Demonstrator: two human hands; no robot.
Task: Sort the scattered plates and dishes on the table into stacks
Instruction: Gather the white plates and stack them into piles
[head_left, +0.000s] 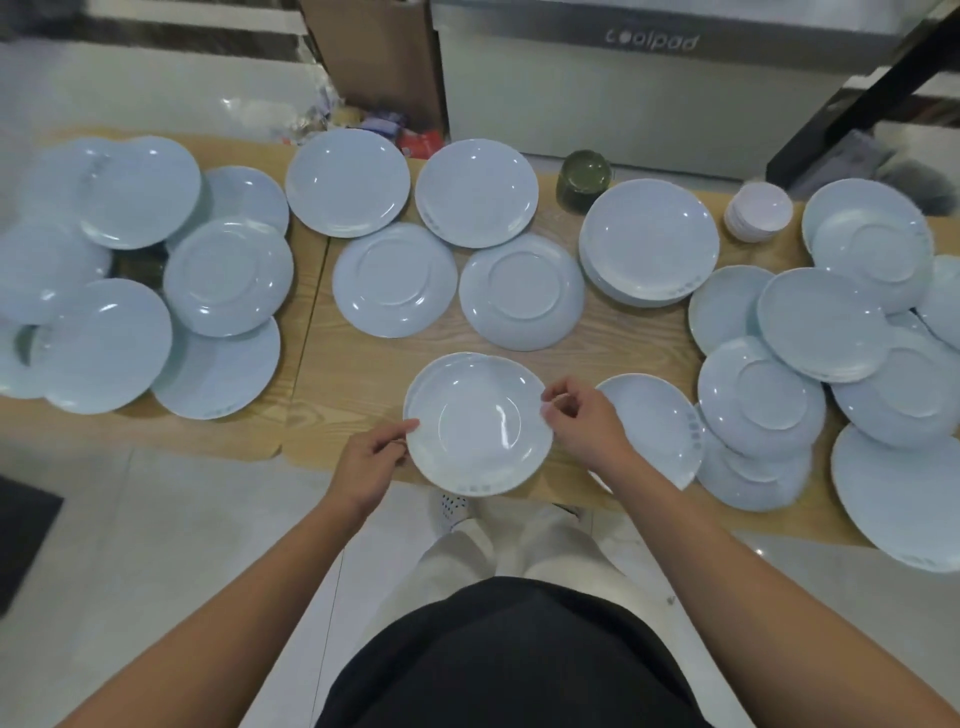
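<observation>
Seating a plate on the near stack, as I read it. Left hand (371, 460) and right hand (584, 418) sit at opposite rims of the top plate (478, 426), fingers curled in and pinching the rim on each side; how firm the grip is I cannot tell. The plate lies face up on at least one more of its kind, whose edge shows at upper left, so the near stack (418, 382) is slightly off-centre. It stands at the front edge of the counter (353, 379).

Just beside the right hand: a single face-up plate (660, 431). Further back: two upturned plates (395, 280), bases showing, lying apart. Beyond them: a taller far stack (649, 241), a pile of small white bowls (758, 210), a green glass (582, 179). The left heap (156, 291) and right heap (821, 332) lie unsorted.

Judgement: early in the task. Next move calls for squaring the top plate, letting go, then taking the neighbouring single plate. The upturned ones need flipping first.
</observation>
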